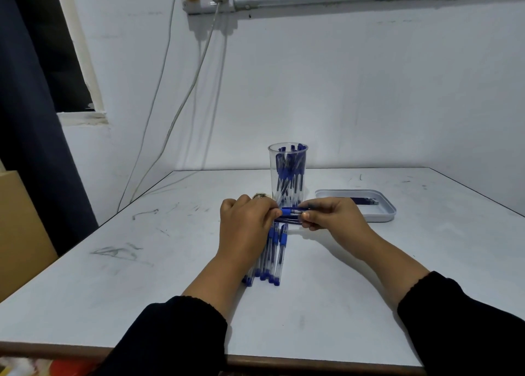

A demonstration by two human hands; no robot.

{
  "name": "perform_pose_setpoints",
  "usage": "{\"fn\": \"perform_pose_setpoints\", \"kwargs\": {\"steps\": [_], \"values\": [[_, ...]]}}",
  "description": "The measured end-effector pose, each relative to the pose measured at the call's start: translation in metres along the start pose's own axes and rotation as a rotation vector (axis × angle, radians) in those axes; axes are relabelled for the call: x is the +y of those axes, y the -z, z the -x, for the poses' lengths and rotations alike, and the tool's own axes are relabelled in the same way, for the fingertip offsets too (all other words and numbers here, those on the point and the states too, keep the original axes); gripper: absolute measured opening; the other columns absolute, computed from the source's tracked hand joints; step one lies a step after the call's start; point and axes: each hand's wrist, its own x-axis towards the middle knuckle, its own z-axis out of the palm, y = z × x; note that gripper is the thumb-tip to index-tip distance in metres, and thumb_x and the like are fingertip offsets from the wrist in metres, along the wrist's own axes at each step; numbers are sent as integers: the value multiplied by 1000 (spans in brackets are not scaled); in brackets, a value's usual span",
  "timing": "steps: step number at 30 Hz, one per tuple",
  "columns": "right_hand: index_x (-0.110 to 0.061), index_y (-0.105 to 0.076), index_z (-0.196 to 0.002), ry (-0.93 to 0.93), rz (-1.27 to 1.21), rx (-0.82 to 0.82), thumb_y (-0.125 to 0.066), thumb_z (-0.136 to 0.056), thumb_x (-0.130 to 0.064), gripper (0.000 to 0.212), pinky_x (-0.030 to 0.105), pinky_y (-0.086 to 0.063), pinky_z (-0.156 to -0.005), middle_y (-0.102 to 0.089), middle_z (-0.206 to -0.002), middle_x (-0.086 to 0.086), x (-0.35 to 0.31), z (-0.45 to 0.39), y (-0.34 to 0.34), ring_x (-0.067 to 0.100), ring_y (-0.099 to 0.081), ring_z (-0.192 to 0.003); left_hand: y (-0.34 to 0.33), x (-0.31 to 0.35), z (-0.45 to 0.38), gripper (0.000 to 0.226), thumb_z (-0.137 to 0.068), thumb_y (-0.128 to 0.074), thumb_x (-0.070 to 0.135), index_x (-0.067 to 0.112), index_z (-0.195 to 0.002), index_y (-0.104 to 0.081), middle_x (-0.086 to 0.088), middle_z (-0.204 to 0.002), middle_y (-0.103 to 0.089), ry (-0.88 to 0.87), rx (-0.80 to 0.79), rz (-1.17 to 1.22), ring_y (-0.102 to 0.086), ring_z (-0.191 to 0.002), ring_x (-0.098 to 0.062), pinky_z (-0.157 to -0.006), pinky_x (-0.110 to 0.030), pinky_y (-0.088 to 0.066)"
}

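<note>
Two hands meet above the middle of the table (142, 290). The left hand (245, 222) has curled fingertips pinching the blue cap (285, 212) of a pen (297, 211). The right hand (331, 215) has thumb and fingers closed round the barrel of the same pen, which is held level and clear of the surface. Just under it lie a few thin dark rods (287, 220), apparently gripped in the right hand as well. Step judged: fitting one pen together, cap meeting barrel. The next move calls for a straight push along the pen's length, hands kept in line, then setting the piece down with its fellows. A row of pens (274, 259) lies side by side beneath the left hand and wrist, blue ends toward the near edge. A clear cup (287, 174) stands upright just behind the hands toward the far edge, full of pens. A white tray (380, 215) sits toward the far right corner, holding dark sticks (365, 201). Hard to make out: whether the cap is seated, what the rods are, how many pens the left forearm covers, and a small object behind the left knuckles.
</note>
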Motion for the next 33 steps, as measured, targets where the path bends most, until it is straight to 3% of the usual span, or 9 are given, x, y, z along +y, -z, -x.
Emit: {"fn": "perform_pose_setpoints", "kwargs": {"steps": [6, 13, 16, 19, 21, 26, 30, 33], "values": [[-18, -73, -84, 8, 32, -18, -67, -81, 8, 27, 25, -56, -68, -69, -69, 11, 1, 0, 0, 22, -63, -67, -1, -1, -1, 6, -87, -65, 26, 24, -82, -68, 10, -68, -62, -59, 10, -53, -52, -68, -15, -72, -29, -20], [-11, -72, -94, 41, -52, 26, -64, -86, 5, 19, 22, -57, -71, -73, -75, 0, -5, -1, 2, 10, -69, -68, -2, -3, -2, 11, -87, -65, 28, 22, -96, -67, 8, -83, -67, -114, 26, -87, -56, -77, -18, -76, -34, -34], [-9, -70, -99, 64, -217, 134, -59, -89, 4, 20, 23, -58, -70, -74, -79, 3, -8, -4, 7, 14, -71, -74, -2, -11, -7, 18, -84, -69, 26, 20, -101, -68, 6, -84, -69, -97, 28, -101, -58, -76, -20, -73, -36, -39], [-11, -68, -100, 125, -398, 342, -58, -90, 3, 19, 22, -58, -69, -72, -85, 6, -21, -15, 24, 16, -72, -77, 1, -24, -16, 7, -83, -72, 18, 17, -89, -70, 6, -71, -66, -14, 66, -77, -55, -68, -22, -71, -35, -35], [-15, -65, -96, 193, -452, 479, -59, -91, 1, 18, 22, -58, -71, -68, -86, 8, -38, -26, 37, 14, -71, -74, 2, -32, -28, 5, -86, -68, 20, 17, -88, -71, 7, -72, -66, 62, 42, -62, -54, -73, -21, -77, -38, -38], [-16, -60, -100, 393, -142, 664, -62, -87, -5, 17, 29, -58, -75, -68, -85, 2, -86, -65, 49, 14, -71, -77, -3, -22, -73, 45, -88, -59, 46, 24, -127, -55, 6, -115, -62, 328, -155, 93, -43, -117, -19, -97, -34, -25], [-22, -66, -95, 399, 182, 524, -59, -85, -8, 19, 36, -57, -82, -68, -83, -5, -101, -98, 34, 11, -69, -77, -12, -5, -106, 88, -77, -63, 61, 23, -147, -26, -8, -142, -41, 450, -335, 161, -31, -133, -28, -105, -40, -27], [-22, -69, -99, 355, 343, 397, -59, -86, -11, 20, 34, -54, -85, -71, -90, 2, -99, -114, 19, 15, -68, -83, -20, 2, -118, 87, -77, -65, 61, 17, -142, -28, -8, -137, -46, 467, -397, 209, -39, -128, -29, -98, -38, -31]]}}
